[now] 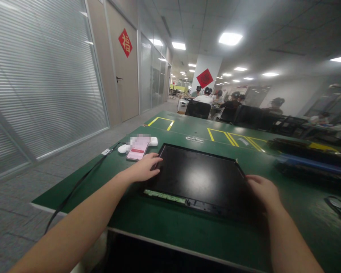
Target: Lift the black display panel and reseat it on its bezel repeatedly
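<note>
A black LCD panel (199,172) lies face up on the green table, its screen reflecting a ceiling light. A narrow green circuit board (165,196) runs along the left part of its near edge. My left hand (144,167) grips the panel's left edge, thumb and fingertips a little apart on the rim. On the opposite side, my right hand (264,190) holds the right edge between thumb and fingers; the fingers are partly hidden. A phone (137,150) with a lit pinkish screen lies just beyond my left hand.
White rounded objects (123,149) sit beside the phone. A black cable (85,178) crosses the left table edge. Dark and blue panels (309,161) are stacked at right, near a coiled cable (339,206). Yellow tape (160,118) marks the green table (182,233). People sit farther back.
</note>
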`<action>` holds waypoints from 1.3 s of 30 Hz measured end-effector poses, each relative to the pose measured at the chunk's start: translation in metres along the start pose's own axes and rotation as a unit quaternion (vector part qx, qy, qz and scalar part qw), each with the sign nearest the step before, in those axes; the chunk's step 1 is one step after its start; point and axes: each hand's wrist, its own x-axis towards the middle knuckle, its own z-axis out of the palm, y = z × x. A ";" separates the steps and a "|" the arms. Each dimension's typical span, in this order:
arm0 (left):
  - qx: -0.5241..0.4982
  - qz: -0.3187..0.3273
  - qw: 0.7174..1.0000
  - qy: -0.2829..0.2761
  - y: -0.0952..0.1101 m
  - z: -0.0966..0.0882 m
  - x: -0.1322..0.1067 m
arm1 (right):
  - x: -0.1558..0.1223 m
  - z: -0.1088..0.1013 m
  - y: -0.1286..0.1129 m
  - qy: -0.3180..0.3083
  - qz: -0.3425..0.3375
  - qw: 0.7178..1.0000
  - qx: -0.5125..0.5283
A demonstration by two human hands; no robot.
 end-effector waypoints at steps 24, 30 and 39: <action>-0.290 -0.151 0.936 0.129 -0.005 0.015 0.009 | 0.032 0.027 0.038 -0.035 0.014 0.999 0.023; -0.520 -0.182 0.819 0.157 0.002 0.019 0.014 | 0.029 0.022 0.034 -0.037 0.008 0.999 -0.001; -0.631 -0.270 0.713 0.147 0.009 0.018 0.017 | 0.027 0.020 0.030 -0.032 -0.005 0.999 -0.026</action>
